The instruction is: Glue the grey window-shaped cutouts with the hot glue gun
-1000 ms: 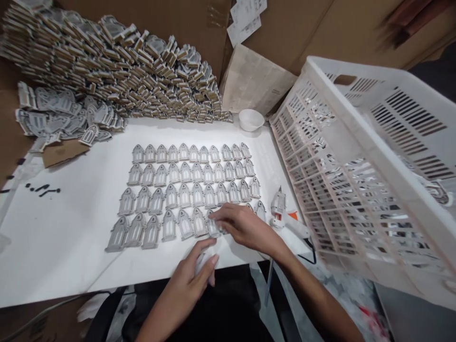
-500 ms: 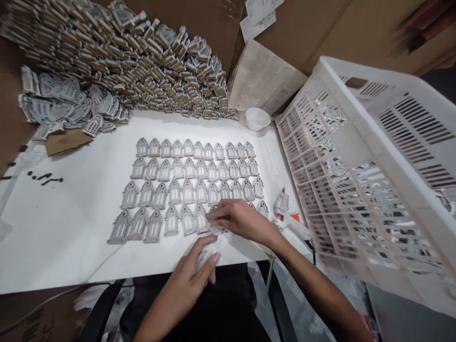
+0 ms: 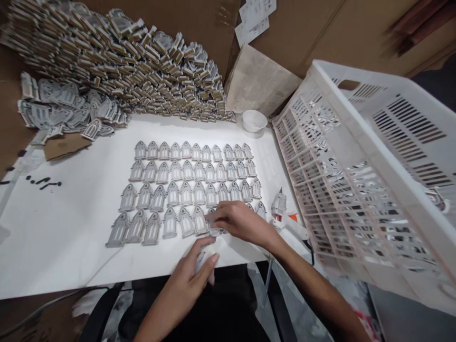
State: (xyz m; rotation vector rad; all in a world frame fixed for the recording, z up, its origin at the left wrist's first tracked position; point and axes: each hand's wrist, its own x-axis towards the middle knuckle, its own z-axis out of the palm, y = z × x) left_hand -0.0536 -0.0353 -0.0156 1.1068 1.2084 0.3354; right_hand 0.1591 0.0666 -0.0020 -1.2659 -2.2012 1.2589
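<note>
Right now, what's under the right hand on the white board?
The right hand covers part of the front row of grey arch cutouts. One cutout edge shows at its fingertips, another past the knuckles. How many lie beneath is hidden.

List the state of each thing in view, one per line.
Right hand: fingertips pressed on a window cutout in the front row.
Left hand: curled around a pale piece, at the board edge.
Cutout rows: flat, four rows.
Glue gun: lying down, unheld.
Crate: tilted.
Cup: upright.
</note>
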